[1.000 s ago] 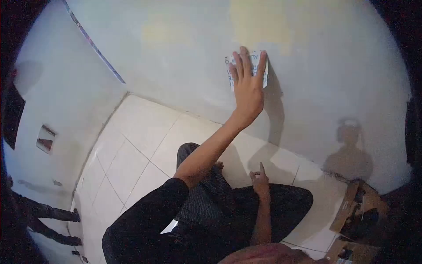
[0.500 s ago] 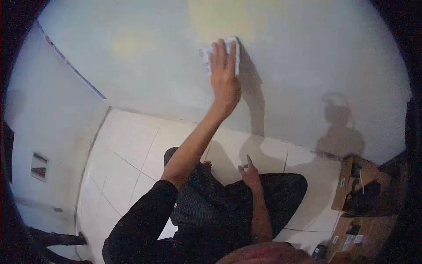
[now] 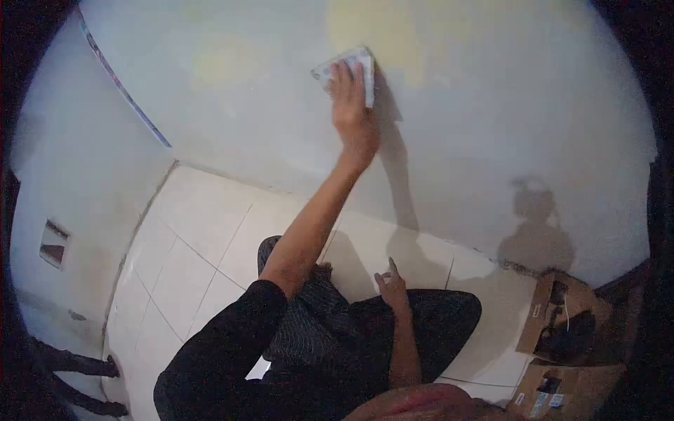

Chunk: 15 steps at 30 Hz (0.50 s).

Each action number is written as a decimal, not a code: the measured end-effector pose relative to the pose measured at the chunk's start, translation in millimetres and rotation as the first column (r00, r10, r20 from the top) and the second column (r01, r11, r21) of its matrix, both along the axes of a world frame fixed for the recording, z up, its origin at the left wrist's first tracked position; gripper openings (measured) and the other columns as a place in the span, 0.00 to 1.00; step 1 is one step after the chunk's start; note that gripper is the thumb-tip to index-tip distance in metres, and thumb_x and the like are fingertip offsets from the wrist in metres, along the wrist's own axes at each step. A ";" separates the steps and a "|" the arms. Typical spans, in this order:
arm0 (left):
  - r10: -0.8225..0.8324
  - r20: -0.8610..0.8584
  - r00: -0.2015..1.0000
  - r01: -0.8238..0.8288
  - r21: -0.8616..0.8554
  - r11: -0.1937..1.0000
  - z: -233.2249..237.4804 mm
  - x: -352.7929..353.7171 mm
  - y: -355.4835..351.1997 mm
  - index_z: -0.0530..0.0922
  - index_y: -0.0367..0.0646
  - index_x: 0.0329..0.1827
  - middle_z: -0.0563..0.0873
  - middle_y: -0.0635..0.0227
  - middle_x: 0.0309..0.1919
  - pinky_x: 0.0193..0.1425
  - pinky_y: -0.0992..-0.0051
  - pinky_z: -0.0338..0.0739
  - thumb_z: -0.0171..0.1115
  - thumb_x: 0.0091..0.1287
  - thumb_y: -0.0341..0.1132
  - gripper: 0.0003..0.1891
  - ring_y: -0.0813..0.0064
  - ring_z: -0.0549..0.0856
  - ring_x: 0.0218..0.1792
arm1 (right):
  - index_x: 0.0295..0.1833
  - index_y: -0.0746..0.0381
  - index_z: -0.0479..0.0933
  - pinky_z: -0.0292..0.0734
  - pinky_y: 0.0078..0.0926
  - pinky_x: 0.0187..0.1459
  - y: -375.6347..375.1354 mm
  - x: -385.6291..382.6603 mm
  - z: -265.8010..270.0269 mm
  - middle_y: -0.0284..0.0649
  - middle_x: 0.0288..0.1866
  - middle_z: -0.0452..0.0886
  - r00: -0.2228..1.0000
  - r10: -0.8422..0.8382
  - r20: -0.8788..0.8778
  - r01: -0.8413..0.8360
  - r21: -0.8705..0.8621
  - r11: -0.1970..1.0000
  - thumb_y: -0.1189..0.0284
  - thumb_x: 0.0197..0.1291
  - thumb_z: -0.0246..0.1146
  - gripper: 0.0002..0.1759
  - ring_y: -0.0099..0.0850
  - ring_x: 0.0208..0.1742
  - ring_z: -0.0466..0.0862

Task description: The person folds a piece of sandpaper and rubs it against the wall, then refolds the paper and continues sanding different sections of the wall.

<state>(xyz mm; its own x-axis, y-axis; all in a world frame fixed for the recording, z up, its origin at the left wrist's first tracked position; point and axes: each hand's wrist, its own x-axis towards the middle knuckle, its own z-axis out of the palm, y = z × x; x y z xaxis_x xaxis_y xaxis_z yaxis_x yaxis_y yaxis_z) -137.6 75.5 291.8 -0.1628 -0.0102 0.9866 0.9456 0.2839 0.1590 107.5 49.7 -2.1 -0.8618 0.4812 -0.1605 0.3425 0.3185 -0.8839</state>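
Observation:
My left hand [image 3: 352,105] presses a folded white sheet with faint print [image 3: 324,71] flat against the pale wall [image 3: 477,126]; it looks like sandpaper. Its fingers lie together over the sheet, just below a yellow patch [image 3: 372,31]. The thumb is hard to make out. Lower down, my right hand [image 3: 394,289] rests by my bent knee [image 3: 449,316]. The index finger points out and the thumb stands apart, with nothing held in the hand.
Open cardboard boxes [image 3: 528,319] holding dark items stand at the lower right, against the wall. Cream floor tiles [image 3: 210,196] run along its base. Another person's dark-clothed legs [image 3: 77,361] show at the lower left. A second yellow patch [image 3: 225,63] marks the wall.
My left hand has slid a little to the left along the wall with the sheet. The camera view has shifted slightly. My right hand stays by the knee.

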 end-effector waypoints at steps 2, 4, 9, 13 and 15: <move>0.007 -0.091 0.996 -0.023 -0.168 0.985 -20.5 2.6 12.8 0.62 0.40 0.73 0.56 0.46 0.75 0.76 0.49 0.50 0.54 0.53 0.17 0.38 0.46 0.53 0.76 | 0.76 0.63 0.52 0.74 0.46 0.56 0.7 0.9 -7.0 0.55 0.47 0.82 1.000 0.012 0.027 -0.013 0.041 0.999 0.59 0.64 0.62 0.41 0.50 0.50 0.83; -0.173 -0.112 0.978 0.116 -0.396 0.911 -48.3 27.1 20.0 0.63 0.40 0.73 0.57 0.46 0.74 0.77 0.51 0.49 0.56 0.57 0.22 0.35 0.47 0.55 0.75 | 0.76 0.63 0.52 0.74 0.46 0.56 4.7 3.4 -23.3 0.54 0.47 0.82 1.000 0.026 -0.002 -0.026 0.038 0.999 0.59 0.64 0.62 0.41 0.50 0.51 0.82; -0.285 -0.138 0.948 0.107 -0.708 0.698 -68.0 48.4 21.8 0.64 0.43 0.73 0.60 0.53 0.74 0.77 0.51 0.50 0.54 0.63 0.30 0.31 0.53 0.59 0.75 | 0.76 0.62 0.52 0.73 0.46 0.58 10.3 12.9 -23.7 0.54 0.47 0.83 1.000 -0.002 0.028 0.003 -0.025 1.000 0.59 0.63 0.62 0.41 0.50 0.53 0.81; -0.089 -0.116 0.989 0.038 -0.384 0.923 -26.5 10.3 8.3 0.65 0.42 0.71 0.62 0.51 0.73 0.76 0.50 0.52 0.53 0.60 0.22 0.32 0.52 0.59 0.75 | 0.77 0.59 0.51 0.71 0.47 0.59 8.1 10.4 -21.7 0.53 0.50 0.81 0.999 -0.005 0.044 0.005 -0.012 1.000 0.58 0.63 0.63 0.42 0.51 0.53 0.80; -0.037 -0.083 0.996 0.025 -0.135 0.991 0.5 -1.0 -1.2 0.64 0.39 0.72 0.61 0.47 0.73 0.75 0.47 0.51 0.52 0.56 0.17 0.35 0.46 0.58 0.74 | 0.77 0.57 0.50 0.70 0.49 0.60 4.0 4.8 -21.2 0.52 0.52 0.80 1.000 0.000 0.024 0.001 -0.033 0.999 0.58 0.62 0.63 0.44 0.52 0.54 0.78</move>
<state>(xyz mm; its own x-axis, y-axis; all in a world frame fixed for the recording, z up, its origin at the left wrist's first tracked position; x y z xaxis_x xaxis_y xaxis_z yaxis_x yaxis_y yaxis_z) -138.6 74.3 292.4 -0.0765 0.1261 0.9891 0.9627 0.2676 0.0404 112.3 53.6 -23.3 -0.8575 0.4754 -0.1969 0.3637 0.2894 -0.8854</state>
